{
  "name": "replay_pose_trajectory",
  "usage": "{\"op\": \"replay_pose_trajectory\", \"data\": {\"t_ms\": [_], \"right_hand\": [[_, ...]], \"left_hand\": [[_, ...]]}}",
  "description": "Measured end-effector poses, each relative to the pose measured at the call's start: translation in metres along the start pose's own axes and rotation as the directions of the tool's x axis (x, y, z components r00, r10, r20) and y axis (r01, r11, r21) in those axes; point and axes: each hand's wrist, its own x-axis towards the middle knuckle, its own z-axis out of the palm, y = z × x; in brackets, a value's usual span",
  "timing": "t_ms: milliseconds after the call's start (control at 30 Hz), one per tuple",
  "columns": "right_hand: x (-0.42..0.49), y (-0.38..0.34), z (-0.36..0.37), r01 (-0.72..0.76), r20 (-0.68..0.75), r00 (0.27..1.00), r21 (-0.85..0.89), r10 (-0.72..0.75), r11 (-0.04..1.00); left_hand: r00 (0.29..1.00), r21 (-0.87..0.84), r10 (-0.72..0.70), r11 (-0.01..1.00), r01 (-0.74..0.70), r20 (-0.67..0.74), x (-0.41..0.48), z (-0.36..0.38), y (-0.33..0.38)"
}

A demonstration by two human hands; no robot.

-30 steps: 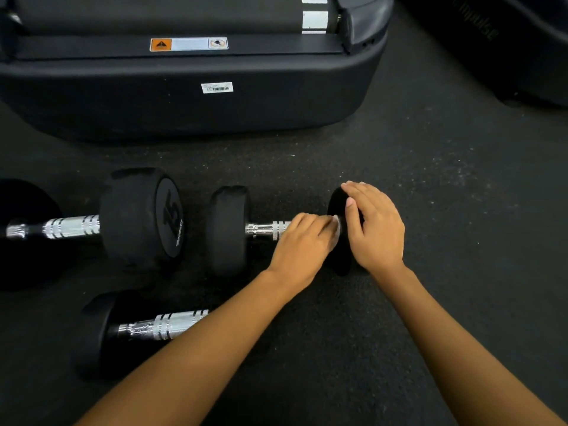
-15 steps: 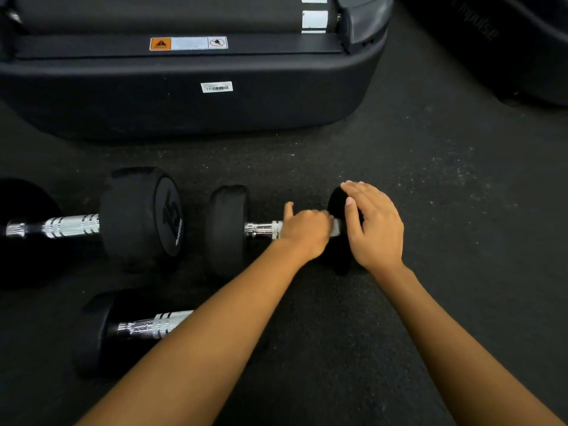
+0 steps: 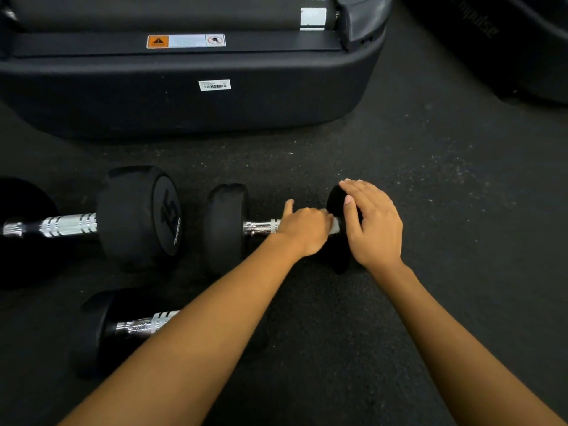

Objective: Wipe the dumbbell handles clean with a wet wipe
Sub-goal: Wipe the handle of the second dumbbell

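Both hands touch the dumbbell (image 3: 226, 229): left hand (image 3: 304, 230) curls fingers (image 3: 321, 214) round wipe (image 3: 335, 226) and handle (image 3: 261, 227), right hand (image 3: 372, 226) rests straight-fingered.

left hand (image 3: 305, 229) curled, thumb raised; right hand (image 3: 373, 224) flat, fingers (image 3: 358, 188) nearly straight.

Speckled black floor (image 3: 430, 186). A machine base (image 3: 184, 115) at its far edge carries a warning label (image 3: 186, 41) and barcode sticker (image 3: 214, 85); another machine (image 3: 528, 47) far right.
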Motion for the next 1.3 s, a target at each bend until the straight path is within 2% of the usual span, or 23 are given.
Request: {"op": "replay_pose_trajectory", "data": {"t_ms": [100, 233, 367, 500, 733, 933, 1167, 1300], "right_hand": [[-0.001, 0.000, 0.000, 0.002, -0.005, 1.000, 0.007, -0.002, 1.000], [0.000, -0.001, 0.000, 0.000, -0.010, 1.000, 0.007, 0.000, 1.000], [0.000, 0.000, 0.001, 0.004, -0.010, 1.000, 0.008, -0.004, 1.000], [-0.001, 0.000, 0.000, 0.003, -0.017, 1.000, 0.014, -0.003, 1.000], [0.000, -0.001, 0.000, -0.003, -0.004, 1.000, 0.007, 0.003, 1.000], [-0.001, -0.001, 0.000, -0.001, -0.015, 1.000, 0.006, 0.001, 1.000], [0.000, -0.001, 0.000, -0.007, -0.012, 1.000, 0.008, 0.007, 1.000], [-0.001, -0.002, -0.001, -0.003, -0.017, 1.000, 0.010, 0.004, 1.000]], "left_hand": [[1.000, -0.005, 0.005, 1.000, -0.005, -0.018, -0.002, -0.003, -0.014], [0.999, 0.091, -0.033, 0.995, 0.034, -0.015, -0.002, -0.004, -0.022], [0.991, 0.114, 0.080, 0.991, -0.068, -0.105, -0.007, 0.008, -0.009], [0.941, 0.079, 0.251, 0.968, -0.239, -0.228, -0.021, 0.018, -0.019], [0.894, -0.036, 0.238, 0.962, -0.271, -0.380, -0.022, 0.021, -0.009], [0.843, 0.048, 0.357, 0.928, -0.370, -0.403, -0.032, 0.024, -0.034], [0.876, -0.001, 0.264, 0.957, -0.289, -0.405, -0.025, 0.018, -0.011], [0.816, 0.080, 0.368, 0.924, -0.373, -0.447, -0.029, 0.025, -0.017]]}}
